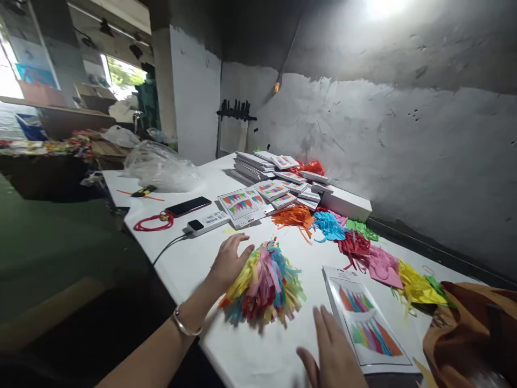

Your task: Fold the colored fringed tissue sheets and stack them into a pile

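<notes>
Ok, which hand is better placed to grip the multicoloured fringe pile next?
Probably the left hand: it is at the edge of the multicoloured fringe pile, while the right hand is apart from the pile, nearer the printed packet.

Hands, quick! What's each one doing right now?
Left hand: open, beside the colourful fringe bundle; can't tell if it's touching.
Right hand: open, nothing seen in it, near the flat packet.

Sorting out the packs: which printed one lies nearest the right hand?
The pack lying apart, beside the right hand; the other printed packs are clustered farther back.
</notes>
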Action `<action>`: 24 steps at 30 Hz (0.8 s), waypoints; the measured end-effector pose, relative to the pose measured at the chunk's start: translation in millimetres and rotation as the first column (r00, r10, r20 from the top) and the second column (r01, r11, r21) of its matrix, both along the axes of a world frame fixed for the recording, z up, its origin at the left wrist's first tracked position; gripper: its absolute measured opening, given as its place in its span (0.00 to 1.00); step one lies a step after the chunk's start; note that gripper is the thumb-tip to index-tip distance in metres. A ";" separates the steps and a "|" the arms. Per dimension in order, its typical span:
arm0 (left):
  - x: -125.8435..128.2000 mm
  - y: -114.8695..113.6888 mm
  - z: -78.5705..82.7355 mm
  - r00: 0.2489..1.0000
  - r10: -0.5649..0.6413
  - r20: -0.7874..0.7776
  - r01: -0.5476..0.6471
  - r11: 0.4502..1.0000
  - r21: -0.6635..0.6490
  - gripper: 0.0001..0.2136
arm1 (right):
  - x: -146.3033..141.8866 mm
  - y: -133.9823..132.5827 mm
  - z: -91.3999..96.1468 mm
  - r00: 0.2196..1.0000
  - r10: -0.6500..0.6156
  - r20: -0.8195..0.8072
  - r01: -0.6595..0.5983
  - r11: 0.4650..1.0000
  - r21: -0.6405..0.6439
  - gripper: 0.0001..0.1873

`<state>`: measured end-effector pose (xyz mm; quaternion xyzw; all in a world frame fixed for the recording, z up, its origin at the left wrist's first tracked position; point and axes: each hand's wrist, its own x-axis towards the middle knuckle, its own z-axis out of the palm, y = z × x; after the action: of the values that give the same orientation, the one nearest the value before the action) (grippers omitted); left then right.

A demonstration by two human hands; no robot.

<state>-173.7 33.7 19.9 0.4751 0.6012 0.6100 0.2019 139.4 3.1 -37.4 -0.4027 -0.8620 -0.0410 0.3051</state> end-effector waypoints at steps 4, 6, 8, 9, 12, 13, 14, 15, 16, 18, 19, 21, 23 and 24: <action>-5.4 10.3 -20.8 0.977 -0.136 0.166 0.161 0.976 -0.149 0.20 | -98.8 50.5 52.9 0.999 -0.033 -0.004 0.028 0.902 -0.430 0.33; 7.0 5.3 -26.1 0.937 -0.248 0.244 0.294 0.940 -0.173 0.21 | -135.5 70.3 67.4 0.998 -0.051 -0.020 0.034 0.858 -0.512 0.39; 18.6 -6.1 -28.1 0.859 -0.350 0.374 0.432 0.887 -0.162 0.22 | -156.9 78.7 64.1 0.999 -0.014 -0.040 -0.013 0.789 -0.614 0.45; 22.0 -13.1 -28.6 0.793 -0.378 0.478 0.492 0.860 -0.137 0.22 | -161.8 78.4 57.6 0.999 0.000 -0.054 -0.035 0.762 -0.646 0.48; 21.1 -33.1 -32.0 0.542 -0.335 0.770 0.586 0.808 -0.060 0.21 | -158.5 67.4 35.5 0.981 0.043 -0.191 -0.167 0.698 -0.696 0.57; 18.6 -38.0 -33.8 0.511 -0.311 0.801 0.592 0.803 -0.065 0.21 | -152.1 63.2 31.4 0.963 0.048 -0.264 -0.223 0.685 -0.693 0.55; 16.0 -41.8 -35.3 0.514 -0.300 0.803 0.593 0.801 -0.080 0.21 | -143.3 59.5 30.1 0.940 0.042 -0.339 -0.276 0.679 -0.680 0.50; 13.8 -44.3 -36.0 0.534 -0.308 0.787 0.604 0.790 -0.101 0.21 | -131.8 56.0 31.6 0.911 0.028 -0.411 -0.319 0.680 -0.661 0.44; 12.4 -45.7 -35.1 0.566 -0.331 0.755 0.620 0.775 -0.125 0.21 | -117.7 52.2 35.4 0.881 0.006 -0.473 -0.347 0.686 -0.639 0.38; 13.9 -45.3 -26.9 0.641 -0.411 0.648 0.648 0.742 -0.170 0.19 | -81.3 40.1 47.3 0.818 -0.043 -0.574 -0.382 0.705 -0.598 0.29; 17.6 -43.7 -19.3 0.676 -0.453 0.581 0.649 0.739 -0.178 0.18 | -59.1 30.5 53.2 0.779 -0.065 -0.624 -0.399 0.715 -0.574 0.25; 33.4 -37.8 0.6 0.746 -0.517 0.420 0.618 0.772 -0.146 0.17 | -7.1 2.7 60.3 0.702 -0.117 -0.703 -0.407 0.744 -0.530 0.23; 63.2 -29.5 20.8 0.783 -0.573 0.240 0.608 0.787 -0.106 0.17 | 52.0 -34.8 57.9 0.616 -0.221 -0.756 -0.324 0.804 -0.498 0.22; 83.5 -24.8 28.5 0.783 -0.610 0.123 0.622 0.775 -0.111 0.17 | 82.2 -55.6 53.4 0.558 -0.298 -0.774 -0.179 0.868 -0.463 0.19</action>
<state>-90.1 8.9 48.4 0.6049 0.4468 0.4832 0.4482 221.6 -52.5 15.9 -0.4674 -0.5819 0.3628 0.5579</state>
